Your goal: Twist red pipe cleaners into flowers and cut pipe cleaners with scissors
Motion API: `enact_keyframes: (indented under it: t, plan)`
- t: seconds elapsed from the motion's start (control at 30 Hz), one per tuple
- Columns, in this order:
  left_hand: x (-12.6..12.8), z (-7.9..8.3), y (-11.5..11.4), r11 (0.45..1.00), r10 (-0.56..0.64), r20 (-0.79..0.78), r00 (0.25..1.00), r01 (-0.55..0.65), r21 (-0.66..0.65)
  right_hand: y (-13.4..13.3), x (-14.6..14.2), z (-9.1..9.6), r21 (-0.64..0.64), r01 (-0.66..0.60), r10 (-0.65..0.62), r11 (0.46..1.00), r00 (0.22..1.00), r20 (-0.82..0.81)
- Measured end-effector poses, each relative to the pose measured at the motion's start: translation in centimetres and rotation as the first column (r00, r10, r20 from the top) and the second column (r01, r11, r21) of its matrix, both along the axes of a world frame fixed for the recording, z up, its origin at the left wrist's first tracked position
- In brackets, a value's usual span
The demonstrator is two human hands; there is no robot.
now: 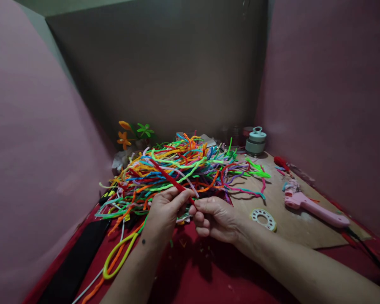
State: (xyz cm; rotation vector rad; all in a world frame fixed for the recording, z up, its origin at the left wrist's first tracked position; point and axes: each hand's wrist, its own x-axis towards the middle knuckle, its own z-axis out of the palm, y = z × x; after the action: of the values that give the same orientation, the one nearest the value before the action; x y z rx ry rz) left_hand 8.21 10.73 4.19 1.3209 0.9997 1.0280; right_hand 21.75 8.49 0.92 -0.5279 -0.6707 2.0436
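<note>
A red pipe cleaner [169,177] slants up and to the left from between my two hands. My left hand [163,211] pinches it with fingers closed. Just to the right, my right hand [215,217] is closed on its lower end. Both hands sit at the near edge of a big tangled heap of pipe cleaners [180,166] in many colours, which lies on a red cloth [190,270].
A pink glue gun [315,207] lies on a wooden board [291,219] at the right, beside a white ring with holes [264,219]. A pale green tape holder [256,141] stands at the back. Orange and green pipe-cleaner flowers [131,133] rise at back left. A black strip [79,261] lies near left. Pink walls close in both sides.
</note>
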Motion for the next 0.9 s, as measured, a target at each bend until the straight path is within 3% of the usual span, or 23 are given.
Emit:
enact_keyframes:
  t: [0.2,0.4,0.57,0.77,0.9]
  plan:
    - [-0.1,-0.2,0.0,0.991,0.125,-0.072,0.99,-0.122,0.047,-0.2,-0.3,0.0,0.153,0.113,-0.145,0.982,0.964,0.221]
    - [0.0,0.3,0.0,0.998,0.056,-0.057,0.997,-0.056,0.008,-0.1,-0.1,0.2,0.353,0.152,-0.256,0.923,0.928,0.27]
    - [0.2,0.6,-0.2,0.999,0.037,-0.085,0.996,-0.038,-0.011,0.0,0.0,0.4,0.272,0.189,-0.282,0.944,0.888,0.362]
    - [-0.2,0.0,0.2,0.996,0.093,-0.106,0.99,-0.093,0.004,-0.4,-0.2,1.1,0.34,0.183,-0.351,0.923,0.764,0.541]
    - [-0.1,-0.1,0.3,0.995,0.101,-0.051,0.994,-0.102,-0.011,-0.4,-0.2,1.1,0.396,0.186,-0.379,0.899,0.782,0.494]
